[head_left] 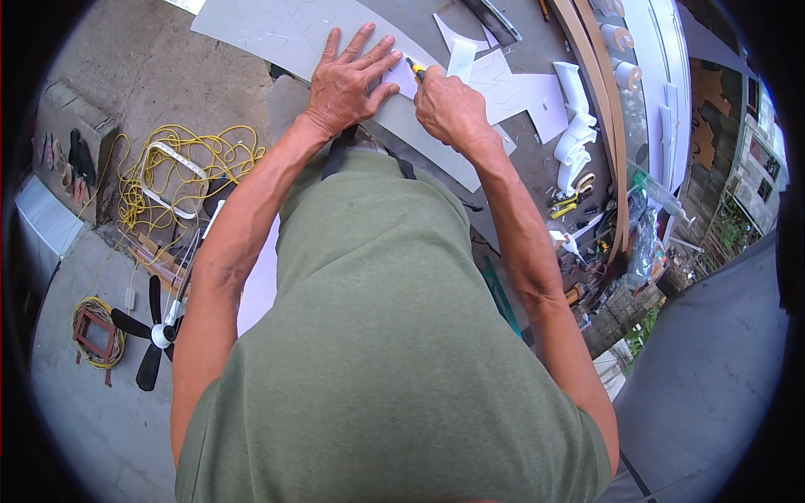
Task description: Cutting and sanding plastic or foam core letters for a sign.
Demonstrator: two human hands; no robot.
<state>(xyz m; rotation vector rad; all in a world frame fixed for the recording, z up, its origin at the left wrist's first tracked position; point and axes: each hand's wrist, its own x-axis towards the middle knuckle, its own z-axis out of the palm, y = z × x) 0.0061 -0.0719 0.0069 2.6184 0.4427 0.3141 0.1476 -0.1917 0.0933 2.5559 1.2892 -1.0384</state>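
Utility knife [418, 72], yellow and black, sits clamped in the right hand [453, 107], tip at a white piece [401, 79] atop the long grey sheet [260, 32], where the left hand [342, 87] lies spread flat.

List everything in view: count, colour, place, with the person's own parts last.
Slim cutting knife: one, yellow-black, top centre
Long flat board: one, grey, top centre
Cut sheet pieces: several, white-lilac, right of knife
Curled strip: one, white, right
Small tools: several, some yellow, right
Long bands: several, brown, upper right
Round-ended rolls: three, white-tan, upper right
Tangled cord: one heap, yellow, left
Bladed fan: one, black, white-hubbed, lower left
Footwear: several, mainly dark, far left
Shirt: one, olive, centre
Left hand: one, bare, fingers spread over board
Right hand: one, bare, fingers around knife
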